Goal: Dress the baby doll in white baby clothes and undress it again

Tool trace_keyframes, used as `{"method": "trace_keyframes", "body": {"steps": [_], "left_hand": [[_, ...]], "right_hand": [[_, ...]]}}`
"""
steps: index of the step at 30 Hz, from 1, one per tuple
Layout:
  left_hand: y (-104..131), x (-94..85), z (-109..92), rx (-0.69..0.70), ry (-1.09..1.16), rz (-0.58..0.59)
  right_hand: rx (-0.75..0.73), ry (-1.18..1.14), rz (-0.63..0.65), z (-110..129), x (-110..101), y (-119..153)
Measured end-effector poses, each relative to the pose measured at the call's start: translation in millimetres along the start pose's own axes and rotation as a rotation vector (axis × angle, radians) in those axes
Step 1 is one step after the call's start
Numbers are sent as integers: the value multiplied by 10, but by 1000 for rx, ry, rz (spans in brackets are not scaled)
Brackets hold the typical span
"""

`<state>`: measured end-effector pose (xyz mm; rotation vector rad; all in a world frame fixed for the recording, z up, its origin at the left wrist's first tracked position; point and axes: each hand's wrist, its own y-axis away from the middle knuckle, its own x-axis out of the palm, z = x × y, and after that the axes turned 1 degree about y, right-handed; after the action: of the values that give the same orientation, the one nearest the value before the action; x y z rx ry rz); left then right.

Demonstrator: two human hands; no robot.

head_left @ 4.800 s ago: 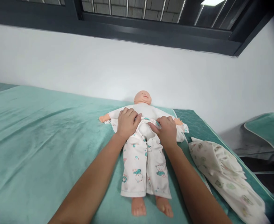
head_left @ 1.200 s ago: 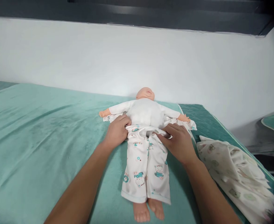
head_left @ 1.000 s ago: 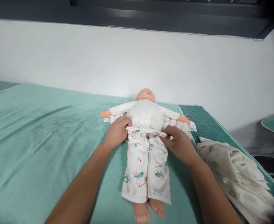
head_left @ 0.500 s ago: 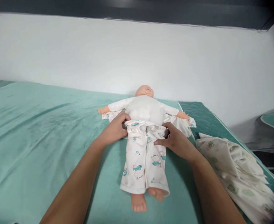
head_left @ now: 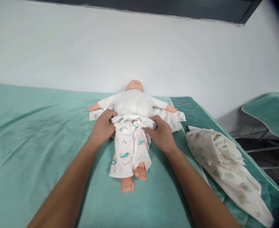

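A baby doll [head_left: 134,103] lies on its back with its arms spread and its feet toward me. White pants [head_left: 124,150] with small printed animals cover its legs, and both bare feet show below the hems. My left hand [head_left: 104,126] pinches the waistband at the left hip. At the right hip, my right hand [head_left: 162,133] grips the waistband too, thumb lying over the front. The cloth is bunched between the hands at the belly. Under the doll's arms a white printed shirt [head_left: 170,120] is spread out; its middle is hidden by the body.
A green sheet [head_left: 46,142] covers the bed, with a darker quilted mat [head_left: 187,107] at its right. A crumpled printed cloth [head_left: 222,158] rests on the right side. Behind the doll stands a white wall [head_left: 94,47]. Metal bars [head_left: 268,148] show beyond the right edge.
The whole view has shifted, so the doll now appears further left and higher. The right pant leg has risen, showing more of that foot. Both hands keep hold of the waistband.
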<state>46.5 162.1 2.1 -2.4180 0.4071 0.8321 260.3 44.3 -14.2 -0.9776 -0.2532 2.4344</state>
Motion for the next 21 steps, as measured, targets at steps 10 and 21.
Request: {"method": "trace_keyframes", "body": {"steps": [10,21], "left_hand": [[78,-229,30,-81,272,418],[49,-119,-16,74,107,240]], "right_hand": [[79,-45,368,-90,-240,-17],[61,133,184,81,-140,83]]}}
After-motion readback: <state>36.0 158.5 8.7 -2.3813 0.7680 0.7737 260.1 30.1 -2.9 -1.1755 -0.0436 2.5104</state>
